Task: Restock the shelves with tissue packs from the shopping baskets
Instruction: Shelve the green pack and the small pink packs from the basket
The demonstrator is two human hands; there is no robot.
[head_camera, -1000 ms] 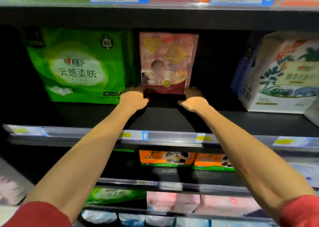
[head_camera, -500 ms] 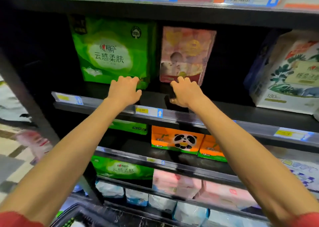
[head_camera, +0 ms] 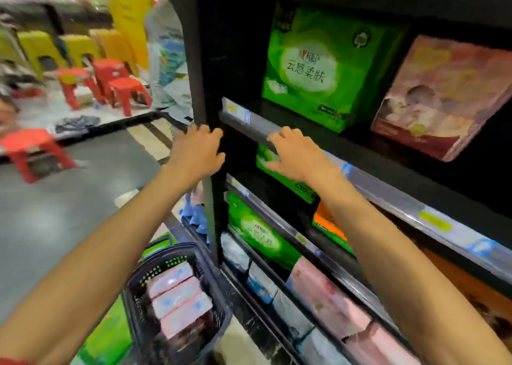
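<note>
Tissue packs (head_camera: pixel 177 295): pink and pale blue wrapped, lying side by side in a dark shopping basket (head_camera: pixel 135 306) on the floor, just left of the shelf unit's foot.

Shelves (head_camera: pixel 388 195): black, with price-tag rails. The upper tier carries a large green pack (head_camera: pixel 318 68) upright and a pink pack (head_camera: pixel 443 95) leaning beside it. Tiers below carry a second green pack (head_camera: pixel 257 231), an orange pack (head_camera: pixel 329 226) and a row of pink packs (head_camera: pixel 327 295).

Left hand (head_camera: pixel 196 151): released, fingers loose, holding nothing, in front of the shelf upright (head_camera: pixel 202 59).

Right hand (head_camera: pixel 293 154): released, fingers spread, empty, at the upper rail; contact cannot be told.

Background: red stools (head_camera: pixel 119 84) and yellow stools (head_camera: pixel 41 45) across the grey aisle, blurred.
</note>
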